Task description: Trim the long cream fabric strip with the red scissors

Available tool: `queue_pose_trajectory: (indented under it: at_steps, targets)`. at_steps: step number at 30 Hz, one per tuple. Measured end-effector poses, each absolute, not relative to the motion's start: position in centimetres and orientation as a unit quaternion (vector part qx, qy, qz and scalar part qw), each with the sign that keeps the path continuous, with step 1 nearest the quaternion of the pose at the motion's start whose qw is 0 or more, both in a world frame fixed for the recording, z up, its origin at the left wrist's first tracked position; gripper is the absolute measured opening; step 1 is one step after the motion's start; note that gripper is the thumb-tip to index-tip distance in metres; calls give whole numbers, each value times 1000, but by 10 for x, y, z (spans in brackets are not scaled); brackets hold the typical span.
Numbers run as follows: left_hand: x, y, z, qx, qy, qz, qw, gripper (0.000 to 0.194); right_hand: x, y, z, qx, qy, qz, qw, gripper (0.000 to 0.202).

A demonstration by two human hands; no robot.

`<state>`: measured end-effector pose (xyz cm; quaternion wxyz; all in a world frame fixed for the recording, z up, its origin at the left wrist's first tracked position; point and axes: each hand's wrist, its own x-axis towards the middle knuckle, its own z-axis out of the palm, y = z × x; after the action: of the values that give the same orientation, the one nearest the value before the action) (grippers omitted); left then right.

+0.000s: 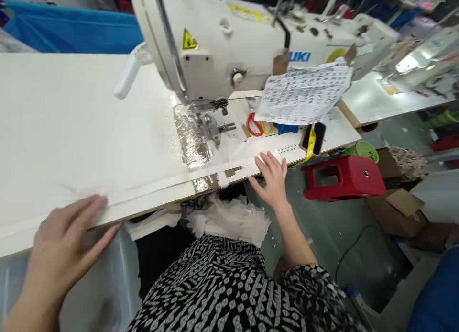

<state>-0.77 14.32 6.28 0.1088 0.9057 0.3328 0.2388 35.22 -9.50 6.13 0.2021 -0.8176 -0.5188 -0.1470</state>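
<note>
A long white fabric strip (158,184) lies along the front edge of the white sewing table (89,116). My left hand (68,241) is at the table's left front edge over the strip, slightly blurred, fingers stretched out and thumb apart below the edge. My right hand (270,179) rests on the right part of the table edge, fingers spread, touching white cloth (236,152) there. Between my hands stands the needle area (210,126) of a white sewing machine (222,40), above a shiny, tape-covered plate (193,138). White cloth (229,217) also lies gathered on my lap.
Red-handled scissors (254,125), a phone (313,138) and a yellow measuring tape (311,143) lie right of the machine. A written paper sheet (304,95) hangs on its arm. A red stool (344,178) and cardboard boxes (398,212) stand on the floor. A clear bin (122,270) sits below left.
</note>
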Motion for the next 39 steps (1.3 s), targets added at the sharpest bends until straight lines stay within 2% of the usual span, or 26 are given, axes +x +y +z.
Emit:
queue_pose_trajectory:
  at_steps: [3,5,7,9,12,15,20,22,23,25,28,31,35,37,39]
  targets:
    - [-31,143,35,903,250,350,-23,15,345,-100,64,-794,-545,-165,212,20]
    - [-48,144,20,874,236,420,-61,5,332,-102,64,-782,-552,-170,235,15]
    - [-66,141,5,859,296,413,-67,10,313,-100,61,-764,-576,-139,256,17]
    - [-85,136,-11,835,437,331,-56,17,293,-97,55,-741,-615,-60,261,16]
    - [-108,123,-36,791,596,131,51,20,277,-97,37,-745,-610,95,251,18]
    - [-114,110,-52,778,601,6,181,23,286,-106,12,-820,-500,136,241,29]
    - [-70,87,-45,771,599,122,179,39,309,-124,-28,-875,-398,160,224,32]
    - [-37,76,-32,759,582,162,242,40,310,-125,-33,-873,-385,179,242,33]
    - [-18,70,-25,752,556,161,316,39,309,-125,-32,-872,-375,180,257,33]
    - [21,57,-10,730,479,170,457,35,306,-124,-21,-874,-348,173,293,32]
    - [75,36,10,635,327,63,697,37,298,-122,11,-870,-313,164,344,34]
    - [119,14,25,509,223,-46,830,42,283,-120,50,-856,-307,157,384,32]
    - [153,-1,43,318,240,11,917,41,265,-117,90,-808,-427,99,394,20]
    - [155,4,54,332,231,18,914,38,265,-113,102,-791,-471,42,388,12]
    - [150,17,69,431,151,-77,886,35,269,-104,109,-773,-491,75,395,16]
